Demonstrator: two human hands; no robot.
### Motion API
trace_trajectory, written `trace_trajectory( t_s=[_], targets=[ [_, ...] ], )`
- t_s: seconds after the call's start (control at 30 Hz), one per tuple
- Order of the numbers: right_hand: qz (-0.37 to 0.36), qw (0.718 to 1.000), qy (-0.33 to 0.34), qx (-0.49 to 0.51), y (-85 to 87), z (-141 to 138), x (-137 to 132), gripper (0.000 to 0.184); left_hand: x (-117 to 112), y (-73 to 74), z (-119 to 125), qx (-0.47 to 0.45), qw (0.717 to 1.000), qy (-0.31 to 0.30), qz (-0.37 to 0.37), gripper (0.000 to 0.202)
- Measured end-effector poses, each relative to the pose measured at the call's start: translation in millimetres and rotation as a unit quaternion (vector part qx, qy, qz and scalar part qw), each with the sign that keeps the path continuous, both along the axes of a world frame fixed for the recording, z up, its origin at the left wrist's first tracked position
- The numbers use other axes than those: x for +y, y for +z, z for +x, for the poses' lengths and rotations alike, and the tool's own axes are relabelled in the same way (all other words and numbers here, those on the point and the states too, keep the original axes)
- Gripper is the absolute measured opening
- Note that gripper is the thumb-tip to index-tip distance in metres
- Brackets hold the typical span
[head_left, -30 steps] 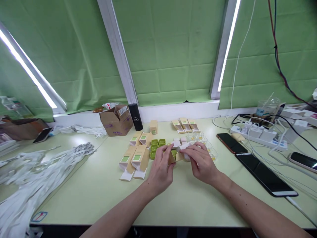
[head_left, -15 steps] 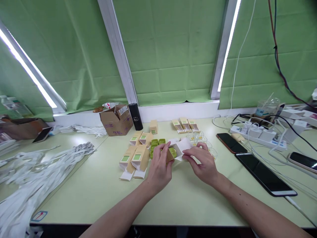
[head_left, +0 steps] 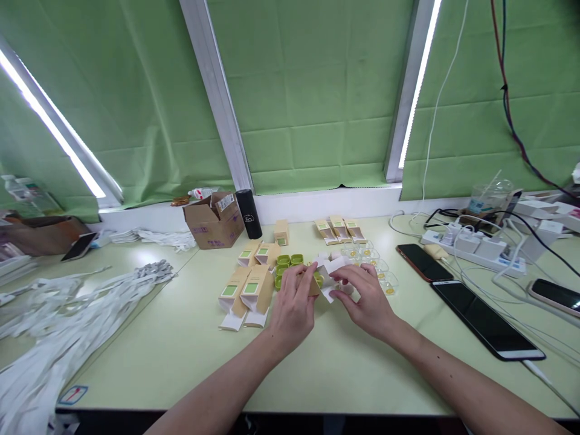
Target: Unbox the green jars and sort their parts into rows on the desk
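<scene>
In my left hand (head_left: pixel 290 305) is a small tan cardboard box (head_left: pixel 314 290), held on its side with its open end facing right. A bit of a green container (head_left: pixel 319 279) shows inside it. My right hand (head_left: pixel 368 300) has thumb and fingers closed about the white end flap (head_left: pixel 327 293) of the same box. Just behind my left hand sit several green square containers (head_left: pixel 283 260). Clear plastic cups (head_left: pixel 370 252) with yellow centres stand behind my right hand.
Several tan boxes with green labels (head_left: pixel 257 287) stand left of my hands, and more (head_left: pixel 339 229) lie at the back. A carton (head_left: pixel 212 222) and black bottle (head_left: pixel 248 214) stand against the wall. White straps (head_left: pixel 90 326) cover the left; phones (head_left: pixel 487 319) and a power strip (head_left: pixel 475 249) lie right.
My right fingers have moved slightly inward, toward the open end of the box. The white flap now stands more folded than before. My left hand keeps its hold.
</scene>
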State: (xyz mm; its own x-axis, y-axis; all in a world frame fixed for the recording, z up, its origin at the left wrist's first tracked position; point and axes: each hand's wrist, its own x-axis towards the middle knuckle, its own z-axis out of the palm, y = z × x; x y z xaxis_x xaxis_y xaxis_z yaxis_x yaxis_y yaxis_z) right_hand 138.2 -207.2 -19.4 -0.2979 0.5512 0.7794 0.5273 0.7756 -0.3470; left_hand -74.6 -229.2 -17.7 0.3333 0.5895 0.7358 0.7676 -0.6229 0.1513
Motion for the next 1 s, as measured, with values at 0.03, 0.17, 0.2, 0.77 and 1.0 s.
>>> trace_trajectory(
  t_s=[0.03, 0.17, 0.2, 0.77, 1.0],
  targets=[
    [-0.021, 1.000, 0.004, 0.008, 0.6, 0, -1, 0.012, 0, -0.1, 0, 0.007, 1.000, 0.003, 0.009, 0.076],
    [-0.068, 0.996, -0.003, 0.052, 2.1, -5, -2, 0.006, 0, -0.1, 3, 0.030, 0.999, 0.001, 0.044, 0.070],
    [-0.075, 0.995, -0.008, 0.061, 1.9, -7, -2, 0.004, 0, -0.1, 4, 0.033, 0.998, 0.000, 0.051, 0.069],
    [-0.246, 0.930, 0.066, 0.265, 2.3, -15, -7, 0.022, 0, 3.3, 6, 0.071, 0.990, 0.019, 0.123, 0.068],
    [-0.288, 0.888, 0.099, 0.345, 1.3, -14, -4, 0.030, 0, 5.8, 4, 0.052, 0.991, 0.030, 0.120, 0.068]
  ],
)
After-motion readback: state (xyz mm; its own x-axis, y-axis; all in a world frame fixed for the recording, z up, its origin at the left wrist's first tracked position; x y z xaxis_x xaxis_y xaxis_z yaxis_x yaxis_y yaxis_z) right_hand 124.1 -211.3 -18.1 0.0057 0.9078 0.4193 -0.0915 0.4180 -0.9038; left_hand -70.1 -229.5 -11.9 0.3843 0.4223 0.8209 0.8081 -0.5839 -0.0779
